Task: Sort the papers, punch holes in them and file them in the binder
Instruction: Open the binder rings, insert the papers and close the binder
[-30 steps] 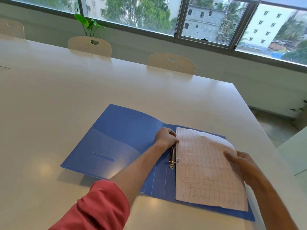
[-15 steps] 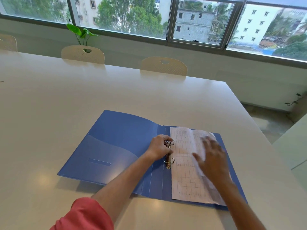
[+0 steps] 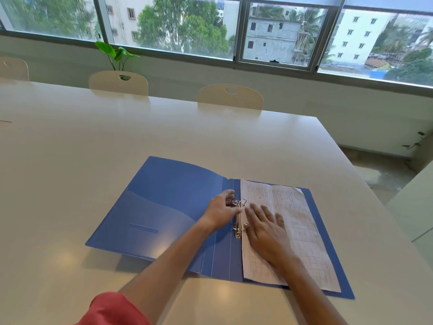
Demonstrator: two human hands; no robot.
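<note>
A blue binder (image 3: 168, 207) lies open flat on the white table (image 3: 117, 137). Its metal ring mechanism (image 3: 238, 219) runs down the spine, and the rings stand apart. A sheet of paper with a printed grid (image 3: 302, 231) lies on the binder's right half, its left edge against the rings. My left hand (image 3: 221, 212) rests at the top of the ring mechanism, fingers curled around it. My right hand (image 3: 264, 228) lies flat on the paper beside the rings, fingers spread.
Cream chairs (image 3: 230, 97) (image 3: 118, 83) stand along the table's far side under a wide window. A green plant (image 3: 114, 55) rises behind one chair. The table's right edge (image 3: 365, 184) drops to the floor, with another white surface (image 3: 414, 207) at the far right.
My right hand left the paper's right edge and slid left across the sheet to the rings. The paper now lies flatter. My left hand stayed at the ring mechanism.
</note>
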